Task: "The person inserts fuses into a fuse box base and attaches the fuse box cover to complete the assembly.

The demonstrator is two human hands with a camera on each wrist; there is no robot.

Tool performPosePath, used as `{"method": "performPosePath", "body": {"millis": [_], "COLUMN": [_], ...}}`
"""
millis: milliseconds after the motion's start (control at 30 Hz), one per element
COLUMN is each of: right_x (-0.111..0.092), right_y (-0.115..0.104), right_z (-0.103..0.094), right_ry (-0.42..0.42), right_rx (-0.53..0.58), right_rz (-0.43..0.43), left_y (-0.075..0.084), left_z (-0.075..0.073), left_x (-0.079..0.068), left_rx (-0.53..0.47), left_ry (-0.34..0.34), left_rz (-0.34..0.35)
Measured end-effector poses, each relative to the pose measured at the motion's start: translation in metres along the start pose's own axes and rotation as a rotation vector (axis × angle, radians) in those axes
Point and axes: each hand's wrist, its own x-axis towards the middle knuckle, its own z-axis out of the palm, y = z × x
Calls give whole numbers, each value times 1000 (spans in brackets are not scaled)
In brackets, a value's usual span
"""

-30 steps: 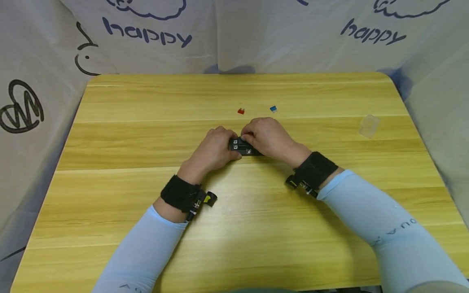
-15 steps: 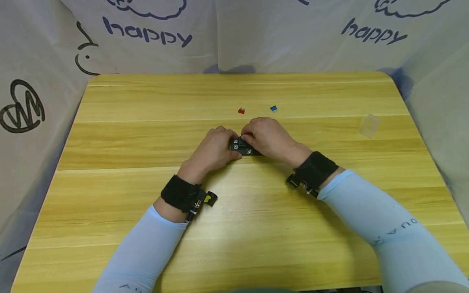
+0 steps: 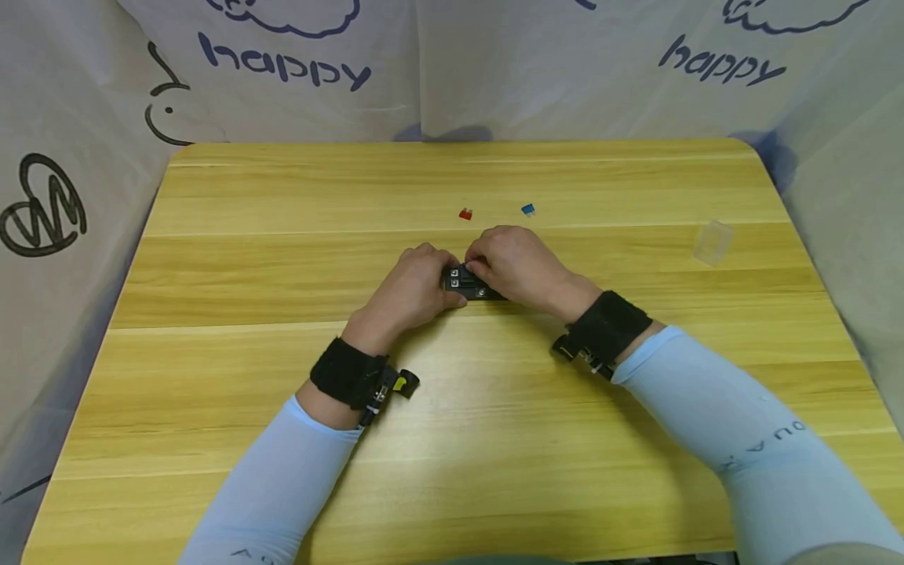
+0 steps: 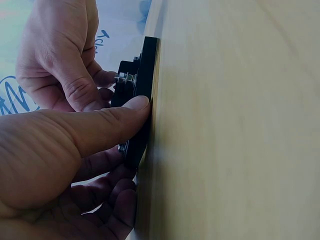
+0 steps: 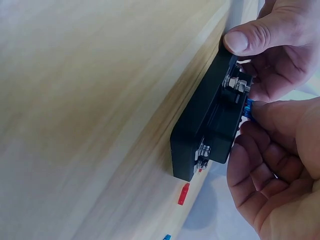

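Observation:
A black fuse block (image 3: 469, 284) with metal screw terminals sits on the wooden table, between both hands. My left hand (image 3: 417, 286) grips its left end, thumb along the near edge and fingers at the far side. Over the top of the block, my right hand (image 3: 519, 263) pinches a small blue blade fuse (image 5: 247, 108) between thumb and index finger. In the right wrist view that fuse stands right at the block's top face; its lower part is hidden. From the left wrist view, the left thumb presses on the side of the block.
Farther back on the table lie a red blade fuse (image 3: 465, 213) and another blue blade fuse (image 3: 528, 209). A clear plastic box (image 3: 713, 242) rests toward the right side. White cloth with drawn words (image 3: 282, 63) hangs behind the table's back edge.

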Motion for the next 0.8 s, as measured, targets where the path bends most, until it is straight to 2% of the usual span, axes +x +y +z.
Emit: {"method": "performPosePath", "body": {"millis": [800], "right_x": [1], "right_y": [2], "right_z": [2], "right_ry": [-13], "right_rx": [10], "right_rz": [23], "left_y": [0], "left_z": [0], "left_x": [0], "left_rx": [-1], "left_ry": [-1], "left_rz": [-2]}}
